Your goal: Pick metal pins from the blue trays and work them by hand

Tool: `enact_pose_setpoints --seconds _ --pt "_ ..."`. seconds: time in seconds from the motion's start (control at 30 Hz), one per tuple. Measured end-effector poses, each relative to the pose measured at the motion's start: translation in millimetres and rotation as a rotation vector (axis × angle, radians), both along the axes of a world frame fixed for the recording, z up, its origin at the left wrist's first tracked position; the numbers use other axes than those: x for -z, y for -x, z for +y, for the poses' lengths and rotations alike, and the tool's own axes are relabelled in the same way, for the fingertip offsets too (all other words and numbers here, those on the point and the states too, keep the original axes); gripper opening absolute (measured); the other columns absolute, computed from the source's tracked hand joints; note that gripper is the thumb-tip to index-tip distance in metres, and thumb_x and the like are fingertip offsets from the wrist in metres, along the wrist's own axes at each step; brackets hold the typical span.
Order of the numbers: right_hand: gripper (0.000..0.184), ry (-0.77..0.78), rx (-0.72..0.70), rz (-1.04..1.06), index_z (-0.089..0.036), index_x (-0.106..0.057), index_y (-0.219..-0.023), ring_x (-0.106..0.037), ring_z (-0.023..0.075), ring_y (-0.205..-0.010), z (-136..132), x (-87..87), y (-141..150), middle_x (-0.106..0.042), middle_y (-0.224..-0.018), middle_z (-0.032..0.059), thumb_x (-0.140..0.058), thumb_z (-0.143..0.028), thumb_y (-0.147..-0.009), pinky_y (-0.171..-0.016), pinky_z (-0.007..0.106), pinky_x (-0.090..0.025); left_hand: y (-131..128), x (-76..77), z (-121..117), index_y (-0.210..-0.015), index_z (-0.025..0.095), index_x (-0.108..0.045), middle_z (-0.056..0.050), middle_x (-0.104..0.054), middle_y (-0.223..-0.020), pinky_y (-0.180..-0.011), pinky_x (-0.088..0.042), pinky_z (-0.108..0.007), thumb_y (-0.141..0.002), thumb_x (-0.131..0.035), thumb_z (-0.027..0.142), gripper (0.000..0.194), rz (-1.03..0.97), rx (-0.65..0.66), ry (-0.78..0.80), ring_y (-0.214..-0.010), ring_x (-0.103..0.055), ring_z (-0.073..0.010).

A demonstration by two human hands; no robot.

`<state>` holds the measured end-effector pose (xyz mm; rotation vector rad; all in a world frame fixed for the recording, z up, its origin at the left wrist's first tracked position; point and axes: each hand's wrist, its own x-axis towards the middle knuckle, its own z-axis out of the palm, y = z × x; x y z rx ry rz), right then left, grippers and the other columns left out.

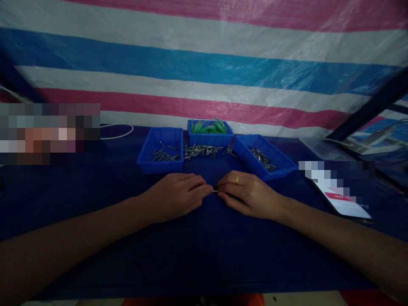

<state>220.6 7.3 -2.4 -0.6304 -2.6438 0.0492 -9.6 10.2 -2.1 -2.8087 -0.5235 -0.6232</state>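
My left hand (180,193) and my right hand (247,193) meet over the dark blue table, fingertips almost touching. A thin silvery metal pin (216,191) spans the small gap, its ends hidden in the closed fingers of both hands. A gold ring sits on a finger of my right hand. Just beyond my hands lies a loose pile of similar metal pins (202,150). The left blue bin (160,165) holds some scattered pins, and the tilted right blue bin (282,163) contains a denser heap.
Behind the pile stands a blue bin (210,139) with green pieces (208,127). A phone-like device (347,204) with a lit screen lies at the right. A white cable (123,135) curves at the back left. Striped plastic sheeting (204,63) hangs behind the table.
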Motion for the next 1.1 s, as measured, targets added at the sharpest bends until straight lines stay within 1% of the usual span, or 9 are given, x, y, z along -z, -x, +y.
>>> enact_pose_setpoints --seconds 0.23,0.5,0.67,0.9,1.1 --pt "0.021 -0.016 -0.002 -0.001 -0.011 -0.063 -0.089 -0.059 0.0159 -0.080 -0.6 0.6 1.0 -0.065 -0.088 0.0085 -0.044 -0.019 -0.090 -0.075 0.030 -0.051 0.4 -1.6 -1.2 -0.097 0.015 -0.055 -0.003 -0.058 -0.086 -0.070 -0.049 -0.024 -0.085 -0.046 0.014 0.015 0.039 -0.014 -0.030 -0.077 -0.058 -0.0132" --pt "0.022 -0.009 -0.003 0.000 -0.012 -0.063 -0.089 -0.058 0.0157 -0.080 -0.2 0.2 -0.6 -0.065 -0.088 0.0081 -0.043 -0.020 -0.091 -0.074 0.030 -0.050 0.3 -2.3 -2.0 -0.096 0.015 -0.054 -0.004 -0.054 -0.086 -0.069 -0.049 -0.025 -0.083 -0.045 0.012 0.016 0.076 -0.039 -0.032 -0.077 -0.056 -0.0144" --pt "0.022 -0.001 -0.008 0.003 -0.011 -0.063 -0.090 -0.058 0.0159 -0.080 -0.6 0.0 -0.1 -0.065 -0.088 0.0080 -0.043 -0.020 -0.091 -0.075 0.030 -0.050 0.8 -2.7 -3.6 -0.090 0.016 -0.054 -0.003 -0.056 -0.084 -0.064 -0.047 -0.023 -0.084 -0.042 0.014 0.013 0.044 -0.006 -0.053 -0.070 -0.056 -0.0126" --pt "0.020 0.009 -0.011 -0.003 -0.011 -0.063 -0.090 -0.058 0.0158 -0.082 0.2 1.1 -0.3 -0.064 -0.089 0.0083 -0.045 -0.020 -0.091 -0.076 0.030 -0.049 0.8 -3.7 -5.0 -0.084 0.016 -0.053 0.000 -0.054 -0.075 -0.056 -0.043 -0.022 -0.084 -0.043 0.015 0.010 0.090 0.002 -0.063 -0.059 -0.051 -0.0114" --pt "0.021 0.006 -0.013 0.003 -0.011 -0.063 -0.090 -0.058 0.0159 -0.081 0.4 1.1 0.2 -0.064 -0.089 0.0083 -0.044 -0.020 -0.091 -0.076 0.030 -0.049 1.5 -5.4 -5.1 -0.084 0.016 -0.051 0.000 -0.053 -0.077 -0.057 -0.043 -0.023 -0.084 -0.045 0.015 0.006 0.109 0.011 -0.072 -0.061 -0.052 -0.0116"
